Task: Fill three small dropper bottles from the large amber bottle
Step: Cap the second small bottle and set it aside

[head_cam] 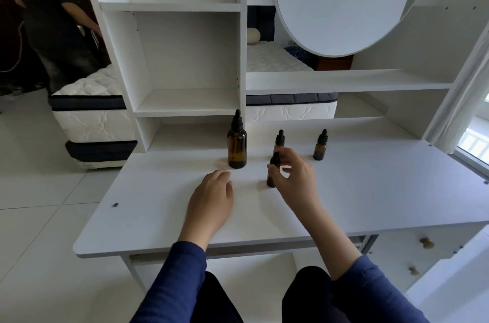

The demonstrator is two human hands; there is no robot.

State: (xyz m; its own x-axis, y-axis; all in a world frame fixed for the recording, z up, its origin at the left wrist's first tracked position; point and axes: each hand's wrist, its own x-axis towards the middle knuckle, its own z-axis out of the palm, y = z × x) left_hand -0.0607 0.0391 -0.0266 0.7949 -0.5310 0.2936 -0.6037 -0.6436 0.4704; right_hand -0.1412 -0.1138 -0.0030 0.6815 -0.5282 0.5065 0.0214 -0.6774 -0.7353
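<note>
Now right hand (293,174) pinches nearest dropper bottle (272,176), upright, front-right of large amber bottle (237,145). Left hand (211,201) flat, fingers relaxed, on desk (148,206) just before it. Second dropper bottle (279,139) and third dropper bottle (320,146) stand to its right.

Left hand (211,201): lying palm-down, fingers (222,177) curling loosely.
Right hand (296,177): extending forward, wrist raised, thumb and fingertips arching apart.

Amber bottles (237,149), black dropper caps (237,121), white desk (370,190), navy sleeves (180,283).
</note>
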